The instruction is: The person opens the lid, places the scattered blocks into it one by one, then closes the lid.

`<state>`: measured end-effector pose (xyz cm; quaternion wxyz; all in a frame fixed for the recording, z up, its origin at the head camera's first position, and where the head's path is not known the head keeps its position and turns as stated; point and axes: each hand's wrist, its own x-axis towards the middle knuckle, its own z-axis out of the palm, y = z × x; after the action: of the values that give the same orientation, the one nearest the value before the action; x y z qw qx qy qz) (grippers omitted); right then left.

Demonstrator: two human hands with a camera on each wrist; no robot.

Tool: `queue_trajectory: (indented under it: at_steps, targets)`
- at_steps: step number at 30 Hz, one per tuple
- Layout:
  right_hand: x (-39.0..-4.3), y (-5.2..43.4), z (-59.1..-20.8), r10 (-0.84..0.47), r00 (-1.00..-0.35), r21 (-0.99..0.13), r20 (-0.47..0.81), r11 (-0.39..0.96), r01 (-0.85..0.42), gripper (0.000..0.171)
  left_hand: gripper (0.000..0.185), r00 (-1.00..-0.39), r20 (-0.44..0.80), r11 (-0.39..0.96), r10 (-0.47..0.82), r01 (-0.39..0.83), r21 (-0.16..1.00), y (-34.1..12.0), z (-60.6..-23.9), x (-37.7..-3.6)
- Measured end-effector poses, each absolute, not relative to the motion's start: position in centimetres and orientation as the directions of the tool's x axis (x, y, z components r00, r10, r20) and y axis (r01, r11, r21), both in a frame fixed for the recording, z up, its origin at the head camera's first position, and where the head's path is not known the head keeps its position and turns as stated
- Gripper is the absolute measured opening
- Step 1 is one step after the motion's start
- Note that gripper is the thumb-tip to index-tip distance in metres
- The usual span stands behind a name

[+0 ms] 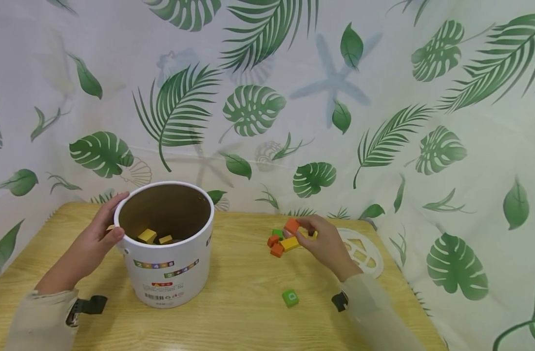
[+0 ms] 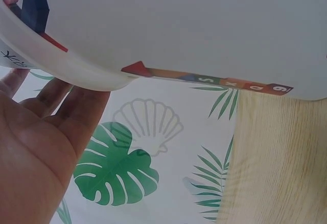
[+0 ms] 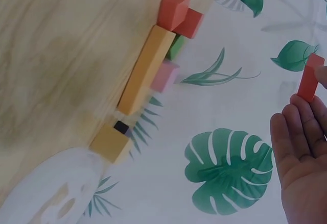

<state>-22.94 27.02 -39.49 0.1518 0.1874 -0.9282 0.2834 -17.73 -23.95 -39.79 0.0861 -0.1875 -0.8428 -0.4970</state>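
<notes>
My left hand point(image 1: 85, 246) grips the left side of a white bucket point(image 1: 175, 273) at its rim, with the thumb at the front and fingers behind. Yellow blocks point(image 1: 147, 236) lie inside the bucket; its lower inside is partly hidden. In the left wrist view, fingers point(image 2: 82, 117) touch the outside of the rim. My right hand point(image 1: 326, 243) pinches an orange-red block point(image 3: 308, 78) between thumb and fingertips, raised above a small group of blocks. That group holds a long yellow block point(image 3: 147, 71), orange-red blocks point(image 1: 276, 249), a green block point(image 1: 277, 234) and a pink block point(image 3: 164, 76).
A green block with a letter point(image 1: 290, 298) lies alone nearer the front of the wooden table point(image 1: 245, 312). Behind the right hand is a white lid with cutouts point(image 1: 377, 253). A leaf-patterned cloth point(image 1: 267, 146) hangs at the table's back and right.
</notes>
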Motion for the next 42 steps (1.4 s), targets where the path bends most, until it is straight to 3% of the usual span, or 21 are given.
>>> queue_trajectory:
  at_steps: [16, 24, 33, 42]
  targets:
    - [-23.5, 24.2, -37.7, -0.276, -0.859, -0.517, 0.431, 0.705, -0.485, 0.031, 0.073, -0.91, 0.349, 0.444, 0.222, 0.413, 0.795, -23.9, -39.9, -17.7]
    - [-24.1, 21.2, -35.9, -0.343, -0.789, -0.473, 0.51, 0.654, -0.59, 0.03, 0.073, -0.911, 0.349, 0.46, 0.219, 0.412, 0.787, -23.8, -40.0, -17.9]
    - [-24.3, 15.3, -33.3, -0.456, -0.656, -0.401, 0.602, 0.538, -0.741, 0.027, 0.072, -0.91, 0.35, 0.451, 0.22, 0.414, 0.791, -23.9, -39.9, -17.9]
    - [-23.5, 9.6, -31.5, -0.555, -0.575, -0.377, 0.601, 0.438, -0.816, 0.028, 0.071, -0.904, 0.367, 0.445, 0.22, 0.428, 0.787, -23.9, -40.1, -17.9]
